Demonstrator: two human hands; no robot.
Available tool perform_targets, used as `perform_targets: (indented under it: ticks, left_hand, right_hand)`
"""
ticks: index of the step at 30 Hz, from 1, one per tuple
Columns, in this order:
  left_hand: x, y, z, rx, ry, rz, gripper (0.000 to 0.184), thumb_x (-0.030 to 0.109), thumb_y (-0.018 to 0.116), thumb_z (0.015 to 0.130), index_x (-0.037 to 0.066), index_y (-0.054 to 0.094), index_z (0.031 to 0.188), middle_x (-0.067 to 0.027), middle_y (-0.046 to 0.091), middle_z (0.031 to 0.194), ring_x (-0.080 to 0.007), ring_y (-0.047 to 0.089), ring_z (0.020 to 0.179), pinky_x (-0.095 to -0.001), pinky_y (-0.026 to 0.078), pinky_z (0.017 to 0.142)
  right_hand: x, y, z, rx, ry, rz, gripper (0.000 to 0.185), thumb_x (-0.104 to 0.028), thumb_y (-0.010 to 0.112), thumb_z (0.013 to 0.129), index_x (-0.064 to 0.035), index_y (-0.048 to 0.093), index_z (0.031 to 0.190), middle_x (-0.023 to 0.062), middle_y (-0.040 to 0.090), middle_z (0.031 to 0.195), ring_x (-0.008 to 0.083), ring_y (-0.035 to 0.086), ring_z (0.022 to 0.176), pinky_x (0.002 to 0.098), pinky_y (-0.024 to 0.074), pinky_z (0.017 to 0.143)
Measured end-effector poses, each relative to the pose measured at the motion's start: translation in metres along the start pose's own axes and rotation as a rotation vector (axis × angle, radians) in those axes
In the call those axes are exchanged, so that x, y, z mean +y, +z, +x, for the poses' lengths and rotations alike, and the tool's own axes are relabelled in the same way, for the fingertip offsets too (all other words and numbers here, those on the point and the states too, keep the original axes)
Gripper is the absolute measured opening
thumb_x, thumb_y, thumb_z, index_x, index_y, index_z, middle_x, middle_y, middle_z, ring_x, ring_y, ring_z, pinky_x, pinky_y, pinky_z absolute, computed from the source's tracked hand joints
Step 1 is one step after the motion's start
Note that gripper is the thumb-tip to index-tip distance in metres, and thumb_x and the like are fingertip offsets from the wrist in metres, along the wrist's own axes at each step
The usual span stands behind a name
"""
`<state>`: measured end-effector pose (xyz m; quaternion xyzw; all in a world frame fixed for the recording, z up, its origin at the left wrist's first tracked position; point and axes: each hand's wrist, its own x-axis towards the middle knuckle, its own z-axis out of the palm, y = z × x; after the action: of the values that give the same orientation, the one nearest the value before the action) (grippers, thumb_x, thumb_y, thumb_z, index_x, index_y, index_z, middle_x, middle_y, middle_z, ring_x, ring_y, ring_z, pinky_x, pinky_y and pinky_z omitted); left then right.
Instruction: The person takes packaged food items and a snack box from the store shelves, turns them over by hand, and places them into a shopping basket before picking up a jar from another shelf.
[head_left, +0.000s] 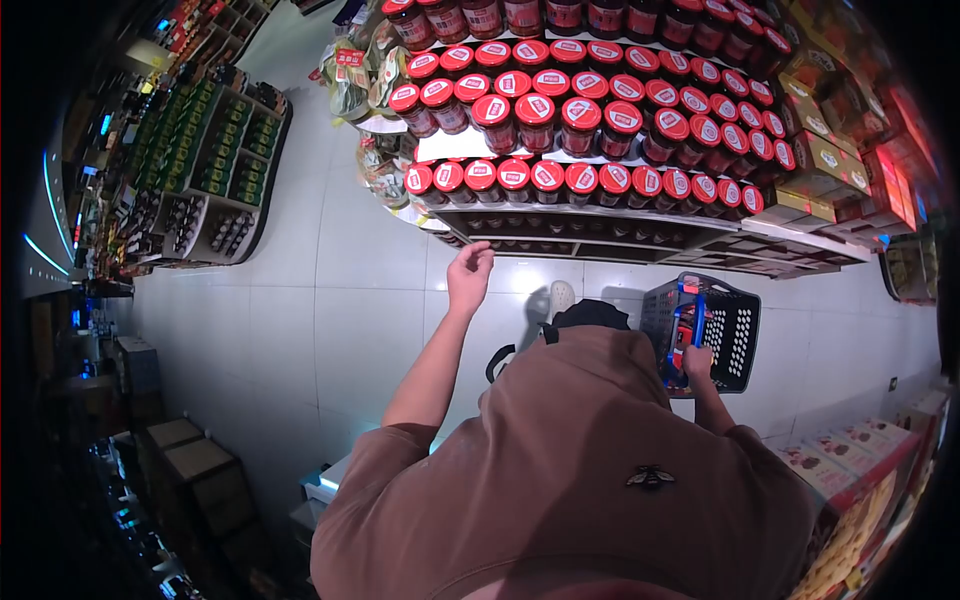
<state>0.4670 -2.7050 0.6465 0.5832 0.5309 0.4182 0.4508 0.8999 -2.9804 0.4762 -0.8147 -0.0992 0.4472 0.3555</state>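
Observation:
My left hand [469, 272] reaches forward near the lower edge of a shelf of jars, its fingers loosely bent and nothing visible in them. Just beyond it stand rows of red-lidded glass jars [513, 174] with dark contents. Down at my right side, my right hand [698, 362] is closed around the blue handle [697, 315] of a dark plastic shopping basket [742, 345]. Inside the basket lies something red and dark [684, 328], partly hidden by the handle and my hand.
Bagged goods [385, 165] hang at the shelf's left end. Stacked yellow boxes [835, 165] stand at the right. A shelf with green packages [225, 150] is across the aisle. Brown boxes [200, 460] sit behind at left, and pink-and-white cartons [850, 450] at lower right. The floor [350, 310] is pale tile.

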Motion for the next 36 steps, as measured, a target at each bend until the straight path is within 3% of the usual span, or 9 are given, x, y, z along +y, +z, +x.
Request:
perform_targets:
  ticks: [3, 7, 11, 13, 16, 22, 25, 29, 36]
  left_hand:
    - [0.041, 0.015, 0.04, 0.029, 0.084, -0.001, 0.024, 0.002, 0.063, 0.091, -0.001, 0.064, 0.115, -0.0057, 0.069, 0.099, -0.0109, 0.064, 0.088, -0.0242, 0.052, 0.079]
    - [0.045, 0.021, 0.096, 0.065, 0.244, 0.004, 0.027, 0.006, 0.066, 0.089, 0.001, 0.064, 0.115, -0.0041, 0.068, 0.098, -0.0091, 0.062, 0.083, -0.0246, 0.051, 0.077]
    - [0.076, 0.025, 0.125, 0.078, 0.229, 0.1, 0.028, 0.004, 0.067, 0.087, 0.0, 0.064, 0.114, -0.0044, 0.067, 0.094, -0.0104, 0.063, 0.081, -0.0259, 0.052, 0.075]
    - [0.073, 0.012, 0.142, 0.14, 0.287, 0.242, 0.029, 0.003, 0.069, 0.084, 0.0, 0.065, 0.112, -0.0068, 0.066, 0.098, -0.0144, 0.064, 0.087, -0.0279, 0.053, 0.078]
    - [0.079, -0.023, 0.153, 0.321, 0.408, 0.573, 0.039, 0.007, 0.074, 0.078, 0.004, 0.065, 0.115, -0.0098, 0.062, 0.112, -0.0238, 0.06, 0.105, -0.0343, 0.049, 0.093]
    - [0.049, -0.078, 0.169, 0.284, 0.209, 0.908, 0.07, 0.005, 0.078, 0.066, 0.005, 0.054, 0.132, -0.0167, 0.056, 0.129, -0.0318, 0.055, 0.119, -0.0401, 0.042, 0.107]
    - [0.04, -0.083, 0.178, 0.212, 0.132, 0.805, 0.073, 0.005, 0.077, 0.066, 0.003, 0.05, 0.134, -0.0192, 0.056, 0.129, -0.0374, 0.051, 0.123, -0.0434, 0.04, 0.108]
    - [0.01, -0.088, 0.194, 0.164, 0.056, 0.53, 0.086, 0.0, 0.079, 0.063, -0.003, 0.042, 0.141, -0.0211, 0.06, 0.127, -0.031, 0.059, 0.118, -0.0386, 0.048, 0.101]
    - [0.04, -0.087, 0.194, 0.148, -0.032, 0.631, 0.069, 0.005, 0.086, 0.062, -0.004, 0.052, 0.121, -0.0139, 0.066, 0.113, -0.0217, 0.065, 0.103, -0.0335, 0.051, 0.094]
  right_hand:
    - [-0.025, 0.008, -0.019, -0.014, 0.011, -0.1, 0.015, -0.012, 0.065, 0.078, 0.0009, 0.061, 0.071, 0.0091, 0.059, 0.058, 0.0201, 0.059, 0.047, 0.0355, 0.044, 0.045]
    - [0.011, 0.018, 0.018, -0.172, -0.01, -0.012, 0.018, -0.015, 0.068, 0.078, -0.0003, 0.061, 0.071, 0.0065, 0.059, 0.059, 0.0185, 0.058, 0.049, 0.0349, 0.0447, 0.047]
    - [0.006, 0.026, 0.014, -0.164, -0.017, -0.017, 0.016, -0.014, 0.069, 0.079, -0.0009, 0.06, 0.076, 0.0067, 0.059, 0.061, 0.0191, 0.058, 0.048, 0.0352, 0.0455, 0.048]
    - [-0.007, 0.028, 0.002, -0.174, 0.008, -0.017, 0.017, -0.014, 0.07, 0.079, -0.0008, 0.06, 0.078, 0.0073, 0.06, 0.063, 0.0192, 0.058, 0.049, 0.0349, 0.0458, 0.048]
    - [-0.019, 0.027, -0.005, -0.167, 0.025, -0.025, 0.017, -0.014, 0.07, 0.079, -0.0003, 0.06, 0.079, 0.0085, 0.061, 0.066, 0.0194, 0.059, 0.05, 0.0348, 0.0466, 0.048]
    - [-0.003, 0.029, 0.007, -0.148, 0.006, -0.038, 0.014, -0.009, 0.07, 0.078, -0.0008, 0.062, 0.085, 0.007, 0.062, 0.068, 0.0172, 0.06, 0.057, 0.0329, 0.047, 0.055]
    - [0.019, 0.03, 0.024, -0.187, 0.019, 0.023, 0.018, -0.008, 0.07, 0.077, -0.0008, 0.063, 0.092, 0.006, 0.063, 0.073, 0.0165, 0.06, 0.062, 0.0324, 0.0472, 0.059]
    - [0.018, 0.026, 0.026, -0.23, 0.074, 0.048, 0.023, -0.006, 0.069, 0.076, -0.0011, 0.062, 0.097, 0.005, 0.063, 0.078, 0.016, 0.061, 0.067, 0.0323, 0.0477, 0.063]
    - [-0.008, 0.024, 0.01, -0.232, 0.083, 0.034, 0.027, -0.008, 0.069, 0.075, 0.0002, 0.063, 0.1, 0.0061, 0.065, 0.08, 0.0179, 0.063, 0.072, 0.0334, 0.0489, 0.067]
